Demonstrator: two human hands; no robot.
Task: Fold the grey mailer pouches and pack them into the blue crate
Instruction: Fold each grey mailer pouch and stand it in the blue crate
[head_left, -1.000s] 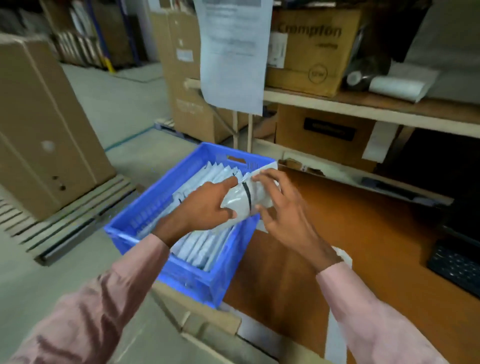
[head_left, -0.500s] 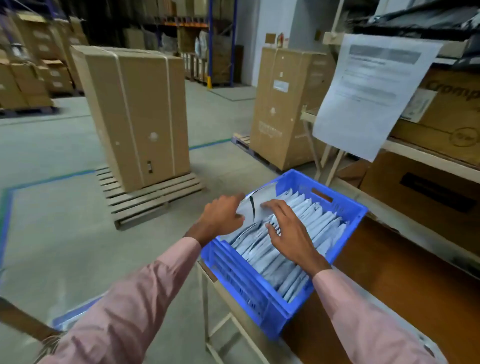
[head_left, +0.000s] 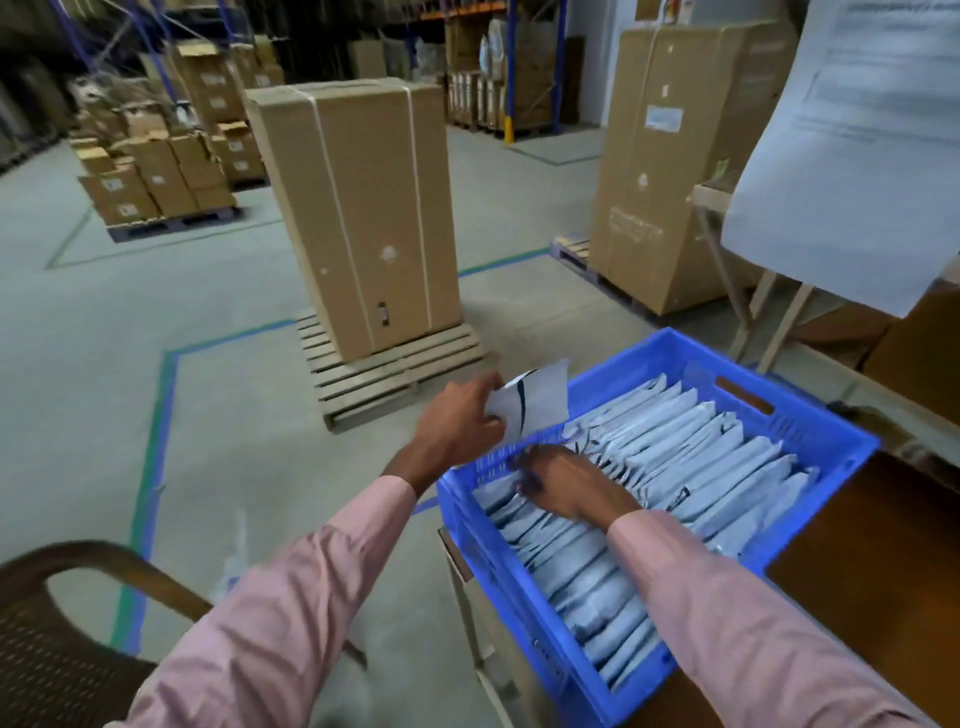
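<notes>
Our crate (head_left: 810, 415) is nearly full of pouches (head_left: 675, 467); our left hand (head_left: 457, 421) grips one folded pouch (head_left: 535, 402) at its corner while our right hand (head_left: 566, 483) presses the rows apart.

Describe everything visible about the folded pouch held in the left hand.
The folded pouch is a pale grey, smooth plastic-looking mailer with a dark curved stripe across its face. The left hand pinches its left edge, holding it upright over the blue crate's near-left rim. Its lower edge dips toward the packed pouches.

Blue crate (head_left: 810, 426) packed tight with pouches (head_left: 670, 457); free room above.
</notes>
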